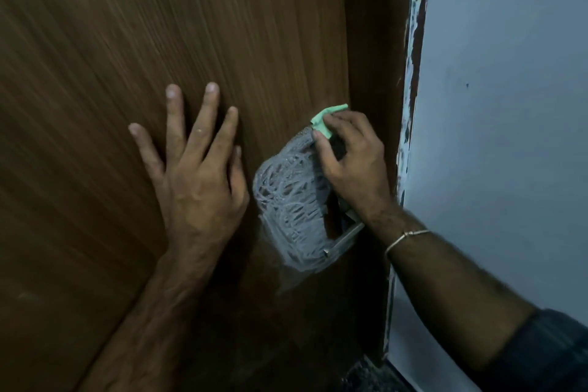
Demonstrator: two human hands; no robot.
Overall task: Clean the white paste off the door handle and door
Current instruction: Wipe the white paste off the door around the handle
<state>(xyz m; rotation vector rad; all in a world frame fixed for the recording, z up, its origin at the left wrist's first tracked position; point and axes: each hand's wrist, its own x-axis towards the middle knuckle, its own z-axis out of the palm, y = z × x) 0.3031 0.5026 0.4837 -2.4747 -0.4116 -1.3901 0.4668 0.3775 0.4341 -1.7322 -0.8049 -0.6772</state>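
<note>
Against the door [159, 25], L hand [197, 175] lies flat, fingers spread, palm on the wood, holding nothing. R hand [350, 162] sits just beside it to the right, fingers curled, pinching a small green cloth [327, 116] at the top of the white paste [289, 200]. Paste covers a scribbled patch of door btwn the two hands, running down past the door handle [342, 240], whose metal end shows below the R wrist; rest of handle hidden by the hand. Thin bracelet [407, 237] on R wrist. Pale wall [509, 137] to the right w/ white smears along the frame edge.
</note>
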